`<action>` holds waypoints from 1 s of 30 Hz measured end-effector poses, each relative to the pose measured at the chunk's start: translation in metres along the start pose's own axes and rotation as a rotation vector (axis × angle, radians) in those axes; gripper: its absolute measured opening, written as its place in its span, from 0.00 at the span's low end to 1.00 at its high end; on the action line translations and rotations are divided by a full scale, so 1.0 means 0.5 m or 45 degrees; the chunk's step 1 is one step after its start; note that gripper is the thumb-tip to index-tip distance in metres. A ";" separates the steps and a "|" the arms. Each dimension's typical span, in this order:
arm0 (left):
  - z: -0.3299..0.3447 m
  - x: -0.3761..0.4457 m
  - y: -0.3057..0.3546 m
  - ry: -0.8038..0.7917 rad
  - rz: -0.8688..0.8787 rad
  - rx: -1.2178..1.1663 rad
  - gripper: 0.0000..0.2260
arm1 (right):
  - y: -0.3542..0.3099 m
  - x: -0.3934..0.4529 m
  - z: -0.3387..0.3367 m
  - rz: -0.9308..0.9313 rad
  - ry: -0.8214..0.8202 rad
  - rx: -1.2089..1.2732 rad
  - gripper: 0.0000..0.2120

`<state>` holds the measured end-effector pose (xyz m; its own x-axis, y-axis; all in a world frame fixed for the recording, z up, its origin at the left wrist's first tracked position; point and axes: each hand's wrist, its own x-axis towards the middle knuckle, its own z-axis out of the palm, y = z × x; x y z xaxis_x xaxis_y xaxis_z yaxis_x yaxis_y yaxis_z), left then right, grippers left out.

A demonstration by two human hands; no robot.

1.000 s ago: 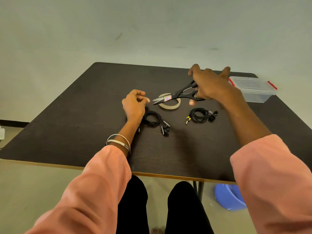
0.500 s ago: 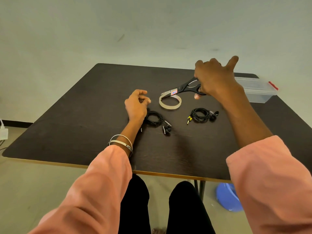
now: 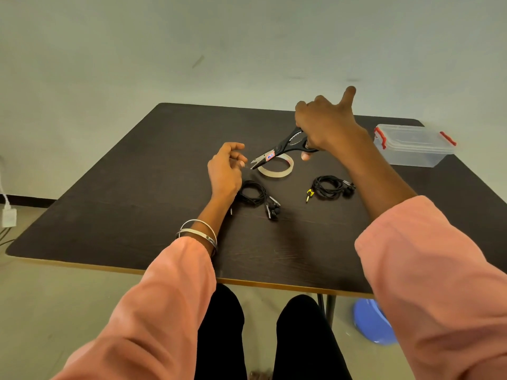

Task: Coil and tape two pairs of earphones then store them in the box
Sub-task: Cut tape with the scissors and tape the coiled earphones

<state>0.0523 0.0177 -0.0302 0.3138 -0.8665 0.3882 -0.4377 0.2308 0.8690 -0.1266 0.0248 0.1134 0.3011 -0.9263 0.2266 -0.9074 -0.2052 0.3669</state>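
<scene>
Gripping the black-handled scissors [image 3: 285, 149] by their loops, the right hand [image 3: 326, 124] holds them above the table with the little finger stuck out, blades angled toward eight o'clock and tips nearly meeting the left hand [image 3: 226, 167]. That left hand is loosely curled, fingertips pinched close; whether a sliver of tape sits between them I cannot tell. From the head view, both black earphone pairs already lie coiled on the dark wooden table [image 3: 109, 204]: one bundle [image 3: 256, 194] just at the left wrist's three o'clock, the other [image 3: 329, 186] with a yellow plug further right. A thin roll of clear tape [image 3: 275, 167] rests beneath the scissors. Coiling looks done; taping seems underway, and the lidded clear plastic box with red clips [image 3: 414, 145] at two o'clock awaits them.
</scene>
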 end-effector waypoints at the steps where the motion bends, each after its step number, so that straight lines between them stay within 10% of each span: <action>1: 0.000 0.000 0.000 -0.001 -0.010 -0.005 0.18 | -0.001 0.003 -0.001 -0.013 0.012 -0.016 0.14; 30: -0.005 -0.006 0.011 0.029 -0.062 -0.041 0.18 | -0.006 0.016 -0.007 -0.061 0.082 0.018 0.11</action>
<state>0.0508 0.0228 -0.0258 0.3536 -0.8668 0.3515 -0.3939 0.2028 0.8965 -0.1203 0.0190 0.1172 0.3623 -0.8931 0.2666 -0.8953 -0.2540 0.3659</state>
